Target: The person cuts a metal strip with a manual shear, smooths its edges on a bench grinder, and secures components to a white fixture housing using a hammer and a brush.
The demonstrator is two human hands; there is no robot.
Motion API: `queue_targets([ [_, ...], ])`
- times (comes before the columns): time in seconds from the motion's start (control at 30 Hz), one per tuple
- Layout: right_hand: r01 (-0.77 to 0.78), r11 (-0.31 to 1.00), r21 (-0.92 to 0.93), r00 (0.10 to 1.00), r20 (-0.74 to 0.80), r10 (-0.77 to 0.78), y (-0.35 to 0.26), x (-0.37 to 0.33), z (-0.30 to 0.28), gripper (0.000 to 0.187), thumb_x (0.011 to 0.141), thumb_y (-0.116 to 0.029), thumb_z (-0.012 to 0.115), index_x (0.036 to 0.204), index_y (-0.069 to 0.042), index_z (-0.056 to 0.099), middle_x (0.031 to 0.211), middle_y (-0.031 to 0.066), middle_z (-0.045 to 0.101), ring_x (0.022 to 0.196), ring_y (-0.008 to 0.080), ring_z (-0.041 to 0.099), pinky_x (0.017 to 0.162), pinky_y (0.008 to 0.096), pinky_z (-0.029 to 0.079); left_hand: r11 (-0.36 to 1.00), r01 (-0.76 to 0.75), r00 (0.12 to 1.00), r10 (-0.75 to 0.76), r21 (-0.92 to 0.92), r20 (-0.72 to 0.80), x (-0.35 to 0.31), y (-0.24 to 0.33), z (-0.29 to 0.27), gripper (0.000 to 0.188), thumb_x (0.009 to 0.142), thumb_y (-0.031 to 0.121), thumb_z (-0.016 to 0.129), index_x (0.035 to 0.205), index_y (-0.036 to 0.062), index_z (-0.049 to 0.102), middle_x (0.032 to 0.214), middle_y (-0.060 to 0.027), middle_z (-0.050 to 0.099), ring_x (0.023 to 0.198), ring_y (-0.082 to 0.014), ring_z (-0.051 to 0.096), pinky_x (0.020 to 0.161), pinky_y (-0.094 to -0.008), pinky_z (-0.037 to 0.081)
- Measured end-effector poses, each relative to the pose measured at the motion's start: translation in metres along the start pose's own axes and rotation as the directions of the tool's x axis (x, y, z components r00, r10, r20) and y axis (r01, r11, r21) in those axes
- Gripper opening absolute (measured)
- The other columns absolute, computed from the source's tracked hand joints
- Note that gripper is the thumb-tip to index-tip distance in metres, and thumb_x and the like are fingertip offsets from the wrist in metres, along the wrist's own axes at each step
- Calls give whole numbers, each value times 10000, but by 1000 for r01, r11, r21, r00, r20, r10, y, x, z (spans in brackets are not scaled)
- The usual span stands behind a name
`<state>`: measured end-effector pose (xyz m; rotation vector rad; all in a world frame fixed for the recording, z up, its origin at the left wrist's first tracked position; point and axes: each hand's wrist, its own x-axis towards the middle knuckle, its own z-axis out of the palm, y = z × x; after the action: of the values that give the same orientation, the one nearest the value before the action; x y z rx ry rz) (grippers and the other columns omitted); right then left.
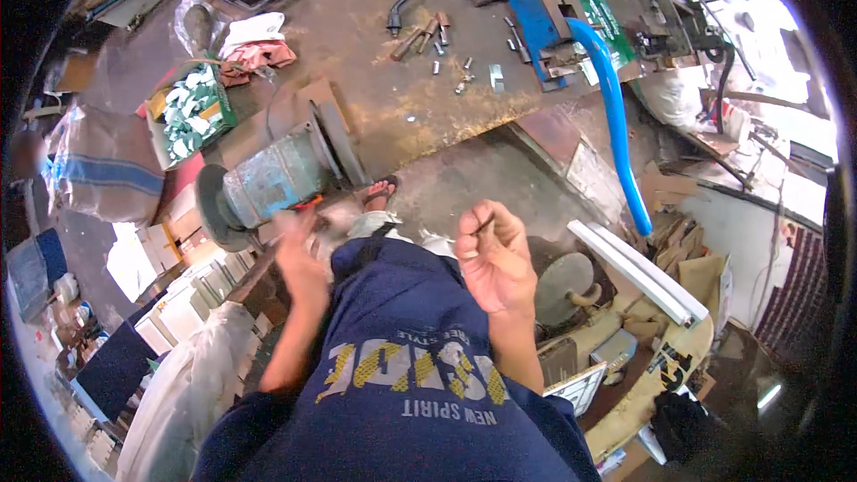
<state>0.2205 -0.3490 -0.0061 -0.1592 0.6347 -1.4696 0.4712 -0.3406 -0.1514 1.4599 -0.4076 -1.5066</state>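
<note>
My right hand (496,261) is raised in front of my dark blue shirt, palm toward me. Its thumb and fingertips pinch a small, thin dark piece (486,224), too small to name. My left hand (303,259) is smeared by motion, so its fingers and anything in them cannot be made out. Close by it stands a worn blue-grey bench grinder (272,180) with a round wheel at each end. Whether that hand touches the grinder is unclear.
Across the workbench (357,13) lie several small metal cylinders (444,36). A blue lever press (536,18) has a long blue handle (618,125) reaching toward my right side. An open box of pale pieces (192,112) sits left. White channel strips (638,272) lie at right.
</note>
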Motion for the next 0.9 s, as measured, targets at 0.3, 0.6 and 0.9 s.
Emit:
queue_targets([
  [0.3, -47, 996, 78, 994, 106, 39, 1, 20, -5, 209, 934, -68, 637, 1111, 12, 561, 990, 185, 664, 806, 243, 691, 710, 336, 577, 828, 441, 897, -413, -347, 155, 9, 71, 17, 1243, 781, 831, 498, 1452, -171, 198, 1520, -252, 310, 1423, -319, 261, 1145, -388, 184],
  [0.6, -17, 988, -151, 999, 41, 23, 1, 38, 6, 225, 927, -48, 648, 1126, 44, 597, 968, 163, 682, 815, 209, 675, 755, 319, 546, 831, 364, 928, -360, -420, 92, 5, 70, 20, 1180, 826, 763, 527, 1453, -174, 179, 1530, -296, 251, 1448, -350, 217, 1176, -406, 163],
  [0.9, 353, -52, -934, 923, 357, -141, 30, 84, -16, 240, 809, 98, 604, 1015, 12, 693, 918, 155, 688, 806, 274, 678, 763, 325, 525, 856, 374, 927, -332, -356, 174, 15, 64, 12, 1074, 837, 771, 493, 1452, -86, 291, 1481, -238, 363, 1382, -328, 313, 1142, -432, 210],
])
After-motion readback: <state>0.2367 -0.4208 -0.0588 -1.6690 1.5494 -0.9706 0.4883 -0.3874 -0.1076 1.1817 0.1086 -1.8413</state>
